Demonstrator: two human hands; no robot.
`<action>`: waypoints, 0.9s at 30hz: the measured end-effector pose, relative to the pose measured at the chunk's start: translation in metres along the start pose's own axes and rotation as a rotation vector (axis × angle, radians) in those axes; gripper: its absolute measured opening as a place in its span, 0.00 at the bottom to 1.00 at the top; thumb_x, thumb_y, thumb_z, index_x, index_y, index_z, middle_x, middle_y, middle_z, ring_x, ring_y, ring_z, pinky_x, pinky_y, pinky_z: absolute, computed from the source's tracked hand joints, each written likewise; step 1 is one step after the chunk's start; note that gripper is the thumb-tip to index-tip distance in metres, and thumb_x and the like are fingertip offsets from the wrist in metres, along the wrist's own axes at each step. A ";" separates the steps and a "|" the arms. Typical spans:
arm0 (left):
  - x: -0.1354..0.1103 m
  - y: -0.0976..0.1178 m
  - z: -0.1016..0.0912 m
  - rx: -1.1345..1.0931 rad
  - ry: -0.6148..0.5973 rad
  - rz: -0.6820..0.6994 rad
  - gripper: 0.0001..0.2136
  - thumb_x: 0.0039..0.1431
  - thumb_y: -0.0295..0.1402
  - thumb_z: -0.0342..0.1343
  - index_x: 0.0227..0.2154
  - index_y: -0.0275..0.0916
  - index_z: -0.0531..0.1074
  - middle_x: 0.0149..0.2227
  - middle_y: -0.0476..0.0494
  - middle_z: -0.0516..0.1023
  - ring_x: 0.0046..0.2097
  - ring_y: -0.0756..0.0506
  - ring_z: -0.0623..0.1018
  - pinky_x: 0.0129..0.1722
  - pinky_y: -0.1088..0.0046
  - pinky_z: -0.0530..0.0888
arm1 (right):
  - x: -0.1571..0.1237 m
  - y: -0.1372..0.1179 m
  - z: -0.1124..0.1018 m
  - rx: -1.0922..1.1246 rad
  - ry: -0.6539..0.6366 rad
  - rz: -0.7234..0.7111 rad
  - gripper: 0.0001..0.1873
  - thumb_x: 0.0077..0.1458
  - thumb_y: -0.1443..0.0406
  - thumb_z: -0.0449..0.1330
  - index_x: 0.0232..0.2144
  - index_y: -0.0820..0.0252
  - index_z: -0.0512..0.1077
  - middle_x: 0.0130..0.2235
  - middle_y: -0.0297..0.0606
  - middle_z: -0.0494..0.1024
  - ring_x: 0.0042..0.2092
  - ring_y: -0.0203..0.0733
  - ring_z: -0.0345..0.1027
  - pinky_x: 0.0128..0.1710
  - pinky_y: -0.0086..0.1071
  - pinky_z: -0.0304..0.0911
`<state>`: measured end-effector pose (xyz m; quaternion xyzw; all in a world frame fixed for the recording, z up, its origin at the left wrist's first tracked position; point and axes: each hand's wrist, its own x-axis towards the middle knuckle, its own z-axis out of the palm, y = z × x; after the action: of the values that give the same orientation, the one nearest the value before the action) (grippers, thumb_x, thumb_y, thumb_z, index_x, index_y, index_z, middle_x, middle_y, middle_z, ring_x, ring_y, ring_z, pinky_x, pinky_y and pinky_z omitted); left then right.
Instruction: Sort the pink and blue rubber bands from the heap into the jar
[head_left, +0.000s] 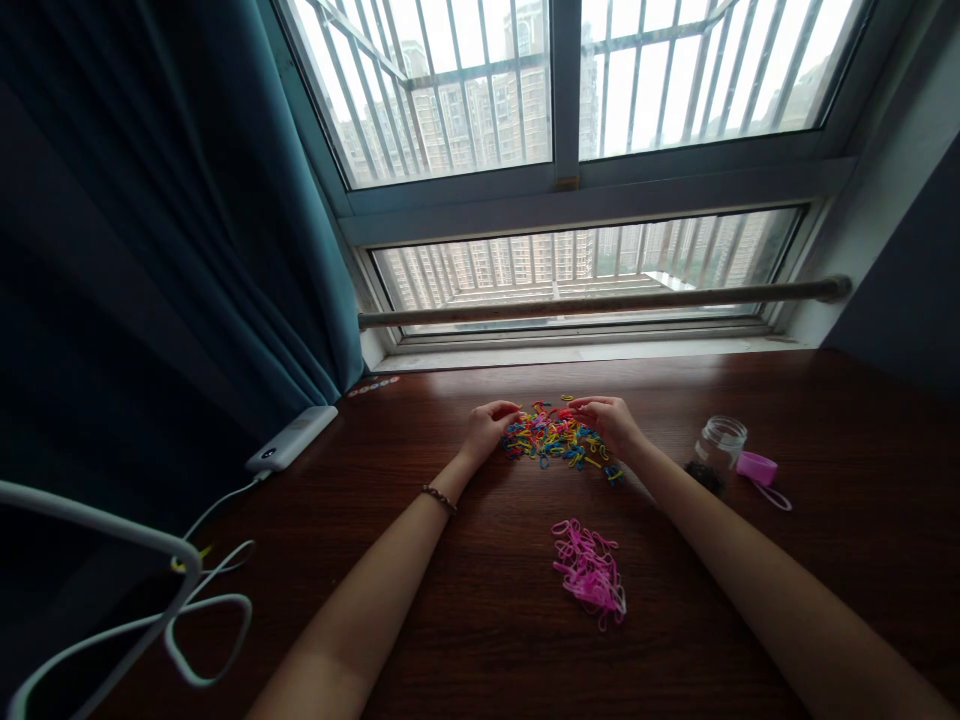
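Note:
A heap of mixed-colour rubber bands [556,438] lies on the dark wooden table [465,620] near the window. My left hand [489,427] rests at the heap's left edge with fingers curled onto the bands. My right hand [611,421] sits at the heap's right edge, fingers bent in a pinch over the bands; what they hold is too small to make out. Closer to me lies a separate pile of pink rubber bands [589,570], apart from both hands.
A small glass jar [721,441] stands to the right, with a pink lid [757,467] and a dark clump [704,475] beside it. A white power bank [293,438] with a white cable [210,600] lies at the left. A teal curtain [187,220] hangs left; a window sill runs behind.

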<state>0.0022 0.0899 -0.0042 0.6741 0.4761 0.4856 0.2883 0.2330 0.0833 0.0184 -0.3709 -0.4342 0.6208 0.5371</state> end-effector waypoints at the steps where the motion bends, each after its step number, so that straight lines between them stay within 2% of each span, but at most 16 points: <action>1: 0.000 0.001 0.000 -0.022 -0.005 -0.007 0.09 0.46 0.35 0.57 0.30 0.34 0.73 0.30 0.42 0.77 0.33 0.46 0.77 0.34 0.71 0.73 | -0.003 -0.008 0.001 -0.013 -0.069 0.028 0.06 0.36 0.72 0.56 0.20 0.66 0.74 0.25 0.41 0.77 0.29 0.36 0.70 0.36 0.29 0.66; 2: -0.001 0.002 0.000 -0.043 -0.007 -0.013 0.09 0.46 0.34 0.57 0.30 0.34 0.73 0.30 0.42 0.78 0.33 0.46 0.77 0.35 0.71 0.73 | -0.007 -0.018 0.003 -0.049 -0.160 0.064 0.06 0.37 0.71 0.57 0.21 0.67 0.74 0.26 0.42 0.77 0.30 0.36 0.70 0.36 0.29 0.66; 5: -0.001 0.003 0.000 -0.085 -0.013 -0.023 0.08 0.47 0.33 0.56 0.29 0.34 0.73 0.30 0.42 0.78 0.33 0.46 0.77 0.35 0.70 0.73 | -0.026 -0.052 0.010 -0.262 -0.572 0.220 0.09 0.40 0.69 0.60 0.28 0.69 0.75 0.31 0.43 0.77 0.33 0.36 0.71 0.38 0.29 0.65; 8: -0.001 0.001 0.001 -0.076 -0.013 -0.030 0.09 0.47 0.34 0.56 0.30 0.34 0.73 0.31 0.41 0.78 0.33 0.46 0.77 0.35 0.70 0.73 | -0.049 -0.078 0.020 -0.511 -1.021 0.504 0.17 0.42 0.64 0.61 0.37 0.69 0.73 0.35 0.44 0.77 0.35 0.38 0.71 0.38 0.30 0.66; 10: 0.000 0.000 0.001 -0.067 -0.009 -0.042 0.10 0.47 0.35 0.56 0.30 0.34 0.74 0.31 0.41 0.78 0.33 0.46 0.77 0.35 0.69 0.73 | -0.056 -0.083 0.024 -0.605 -1.150 0.616 0.21 0.43 0.62 0.61 0.41 0.65 0.71 0.38 0.43 0.76 0.35 0.38 0.72 0.35 0.30 0.67; 11: 0.000 0.001 0.001 -0.070 -0.008 -0.051 0.10 0.47 0.35 0.56 0.30 0.34 0.74 0.31 0.41 0.78 0.33 0.46 0.76 0.35 0.69 0.73 | -0.056 -0.082 0.024 -0.640 -1.147 0.616 0.22 0.43 0.61 0.61 0.42 0.64 0.71 0.39 0.42 0.75 0.34 0.38 0.72 0.34 0.29 0.67; 13: 0.000 0.006 0.000 -0.093 -0.015 -0.075 0.11 0.46 0.35 0.57 0.30 0.33 0.74 0.30 0.41 0.78 0.32 0.46 0.76 0.35 0.70 0.73 | -0.047 -0.071 0.022 -0.721 -1.004 0.498 0.20 0.45 0.61 0.59 0.42 0.62 0.71 0.39 0.41 0.75 0.32 0.37 0.72 0.31 0.28 0.67; 15: -0.002 0.017 -0.001 -0.135 -0.063 -0.095 0.11 0.44 0.35 0.58 0.29 0.32 0.75 0.30 0.40 0.78 0.32 0.46 0.76 0.34 0.70 0.72 | -0.032 -0.056 0.016 -0.848 -0.720 0.259 0.15 0.47 0.63 0.56 0.37 0.64 0.73 0.35 0.41 0.76 0.30 0.37 0.71 0.29 0.27 0.66; 17: -0.006 0.033 -0.001 -0.173 -0.181 -0.102 0.12 0.44 0.35 0.59 0.30 0.32 0.75 0.31 0.40 0.77 0.32 0.46 0.75 0.34 0.71 0.72 | -0.017 -0.038 0.009 -1.046 -0.341 -0.036 0.11 0.47 0.67 0.55 0.32 0.65 0.75 0.31 0.41 0.77 0.30 0.38 0.70 0.29 0.27 0.64; 18: -0.008 0.043 0.000 -0.184 -0.275 -0.100 0.12 0.45 0.35 0.59 0.31 0.31 0.75 0.30 0.40 0.77 0.32 0.47 0.75 0.34 0.72 0.71 | -0.012 -0.030 0.006 -1.130 -0.222 -0.165 0.11 0.46 0.68 0.55 0.31 0.64 0.75 0.31 0.41 0.77 0.32 0.39 0.70 0.31 0.28 0.63; 19: -0.011 0.052 0.001 -0.185 -0.388 -0.099 0.12 0.45 0.35 0.59 0.31 0.31 0.75 0.30 0.41 0.77 0.31 0.47 0.75 0.33 0.73 0.71 | -0.008 -0.022 0.003 -1.188 -0.162 -0.257 0.12 0.47 0.69 0.54 0.32 0.63 0.76 0.31 0.40 0.77 0.33 0.40 0.69 0.33 0.28 0.62; 21: -0.017 0.070 0.006 -0.162 -0.657 -0.103 0.11 0.44 0.34 0.59 0.30 0.32 0.75 0.29 0.42 0.77 0.30 0.49 0.74 0.31 0.76 0.70 | -0.005 -0.008 0.000 -1.264 -0.160 -0.357 0.14 0.48 0.70 0.52 0.36 0.60 0.75 0.34 0.39 0.76 0.35 0.39 0.68 0.36 0.28 0.61; 24: -0.026 0.087 0.017 -0.117 -1.015 -0.135 0.10 0.43 0.34 0.60 0.29 0.33 0.75 0.28 0.44 0.77 0.28 0.50 0.73 0.28 0.78 0.69 | -0.008 0.005 0.000 -1.406 -0.228 -0.419 0.15 0.50 0.71 0.50 0.37 0.57 0.75 0.38 0.40 0.74 0.40 0.40 0.66 0.40 0.29 0.59; 27: -0.033 0.092 0.027 -0.081 -1.165 -0.166 0.09 0.42 0.33 0.61 0.29 0.35 0.75 0.26 0.47 0.76 0.27 0.51 0.73 0.26 0.80 0.69 | -0.010 0.010 0.001 -1.471 -0.229 -0.447 0.16 0.51 0.71 0.49 0.35 0.58 0.75 0.38 0.41 0.74 0.41 0.41 0.65 0.41 0.29 0.57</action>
<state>0.0579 0.0266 0.0520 0.7789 0.2713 0.0288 0.5647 0.2297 0.0727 0.0098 -0.4693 -0.8517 0.0845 0.2171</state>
